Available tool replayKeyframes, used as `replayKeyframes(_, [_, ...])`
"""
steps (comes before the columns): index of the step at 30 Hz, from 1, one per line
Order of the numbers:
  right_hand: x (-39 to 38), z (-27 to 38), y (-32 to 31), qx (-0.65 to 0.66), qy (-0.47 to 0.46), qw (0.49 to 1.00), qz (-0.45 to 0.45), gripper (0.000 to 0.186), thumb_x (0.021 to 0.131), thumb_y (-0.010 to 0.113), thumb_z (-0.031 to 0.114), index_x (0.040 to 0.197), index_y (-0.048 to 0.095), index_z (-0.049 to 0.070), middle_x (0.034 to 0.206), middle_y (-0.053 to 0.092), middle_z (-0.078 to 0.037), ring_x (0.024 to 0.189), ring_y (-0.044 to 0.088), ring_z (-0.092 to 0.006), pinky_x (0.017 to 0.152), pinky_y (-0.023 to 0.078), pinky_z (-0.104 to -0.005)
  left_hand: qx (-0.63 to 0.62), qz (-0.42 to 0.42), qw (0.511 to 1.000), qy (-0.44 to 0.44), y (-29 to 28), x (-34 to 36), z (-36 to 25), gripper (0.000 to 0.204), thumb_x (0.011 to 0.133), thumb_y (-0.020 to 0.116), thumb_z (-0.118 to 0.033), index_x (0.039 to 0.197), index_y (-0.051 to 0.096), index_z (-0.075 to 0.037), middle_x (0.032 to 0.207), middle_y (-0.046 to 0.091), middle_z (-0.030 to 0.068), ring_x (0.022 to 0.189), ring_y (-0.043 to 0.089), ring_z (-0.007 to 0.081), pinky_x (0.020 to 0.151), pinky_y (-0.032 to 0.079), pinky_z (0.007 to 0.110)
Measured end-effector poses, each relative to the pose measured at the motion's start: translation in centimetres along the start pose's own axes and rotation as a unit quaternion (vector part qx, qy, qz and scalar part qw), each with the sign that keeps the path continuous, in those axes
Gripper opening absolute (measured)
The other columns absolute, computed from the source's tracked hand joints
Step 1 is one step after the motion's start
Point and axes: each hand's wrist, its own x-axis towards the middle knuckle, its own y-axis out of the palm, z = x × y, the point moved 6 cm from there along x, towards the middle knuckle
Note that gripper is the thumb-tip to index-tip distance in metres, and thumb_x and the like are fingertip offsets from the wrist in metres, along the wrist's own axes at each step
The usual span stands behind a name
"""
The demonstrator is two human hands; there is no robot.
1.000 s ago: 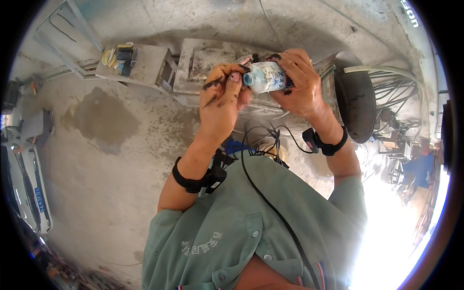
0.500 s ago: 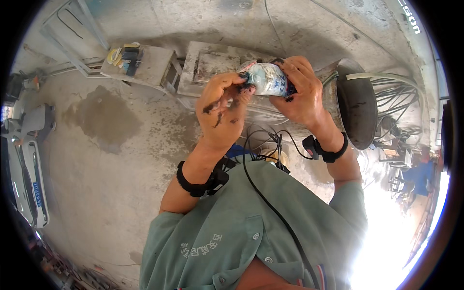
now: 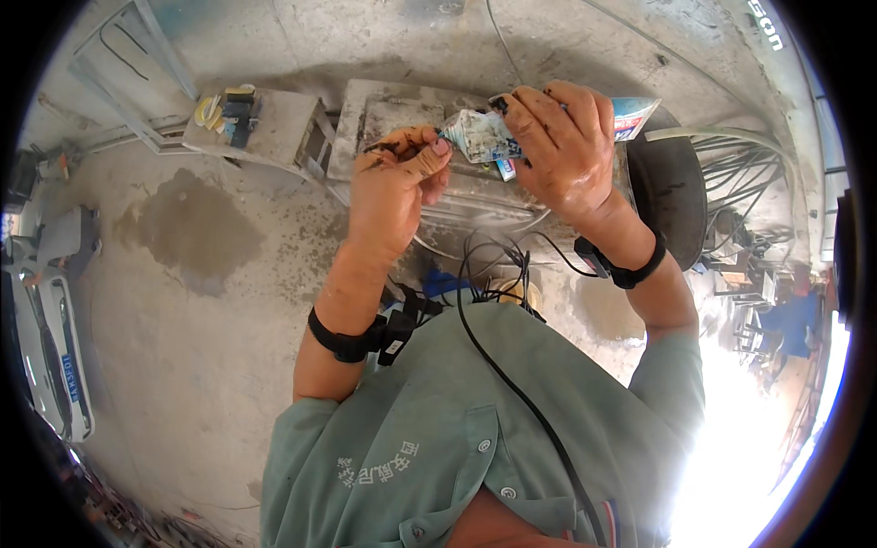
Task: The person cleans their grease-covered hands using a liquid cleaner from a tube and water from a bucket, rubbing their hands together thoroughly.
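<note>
My right hand (image 3: pixel 571 151) is wrapped round a squeeze tube (image 3: pixel 484 137), white and blue with dark smudges. The tube lies roughly level, its flat crimped end sticking out to the right past my knuckles. My left hand (image 3: pixel 393 187) is closed at the narrow end, with thumb and fingertips pinching a small dark cap (image 3: pixel 441 135). Whether the cap is still seated on the nozzle is too small to tell. Black grease smears the fingers of both hands. A small blue and white patch shows just below the tube, partly hidden by my right hand.
Below the hands stands a dirty workbench (image 3: pixel 384 105). To its left a low table (image 3: pixel 279 123) holds a yellow roll (image 3: pixel 208 114) and dark items. A large metal drum (image 3: pixel 671 196) stands at right, beside coiled hoses (image 3: pixel 749 178). Black cables (image 3: pixel 502 260) hang before me.
The tube has turned so its length and flat end now show on the right. My left hand has moved left and down a little, and my right hand now covers the tube's middle.
</note>
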Motion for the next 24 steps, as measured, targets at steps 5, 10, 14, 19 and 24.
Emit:
replayKeyframes(5, [-0.5,-0.4,0.3,0.051,0.044,0.998,0.021,0.045,0.053,0.07,0.003,0.097,0.069,0.007,0.101,0.066,-0.002,0.093,0.058,-0.0233,0.081,0.043,-0.0364,-0.04,0.011,0.999,0.008,0.2,-0.2,0.1,0.01,0.091,0.064,-0.006,0.098,0.061,0.0,0.081,0.06,0.0081,0.064,0.055,0.0177,0.052,0.038,0.026])
replayKeyframes(10, [-2.0,-1.6,1.3,0.123,0.109,0.986,0.0,0.054,0.047,0.073,0.001,0.1,0.067,0.005,0.101,0.067,-0.007,0.096,0.058,-0.0278,0.082,0.044,-0.0377,-0.09,-0.011,0.996,0.013,0.4,-0.2,-0.3,0.013,0.091,0.055,-0.012,0.086,0.055,0.0,0.077,0.055,0.0101,0.057,0.048,0.0168,0.05,0.036,0.026])
replayKeyframes(14, [-2.2,-1.9,1.7,0.217,0.166,0.962,-0.01,0.05,0.051,0.075,-0.001,0.1,0.066,0.003,0.099,0.067,-0.009,0.095,0.059,-0.0312,0.081,0.048,-0.0389,-0.199,0.103,0.972,-0.076,1.5,-0.2,-0.1,0.019,0.081,0.048,-0.018,0.072,0.039,-0.004,0.07,0.046,0.0107,0.051,0.04,0.0166,0.049,0.034,0.026])
replayKeyframes(19, [-2.7,-2.0,2.0,0.275,0.196,0.941,-0.017,0.046,0.056,0.078,-0.001,0.1,0.064,0.0,0.095,0.067,-0.01,0.093,0.06,-0.0298,0.076,0.053,-0.0371,-0.273,0.132,0.945,-0.119,2.6,0.0,0.3,0.024,0.081,0.049,-0.018,0.069,0.032,-0.007,0.07,0.044,0.0119,0.05,0.039,0.0184,0.048,0.036,0.028])
replayKeyframes(24, [-3.2,-2.1,2.2,0.303,0.226,0.925,-0.027,0.046,0.056,0.079,-0.002,0.1,0.064,-0.001,0.094,0.066,-0.012,0.092,0.06,-0.0275,0.072,0.053,-0.0342,-0.265,0.073,0.956,-0.1,2.5,0.0,0.1,0.018,0.084,0.049,-0.011,0.072,0.038,-0.004,0.073,0.047,0.0127,0.055,0.047,0.0206,0.044,0.039,0.025])
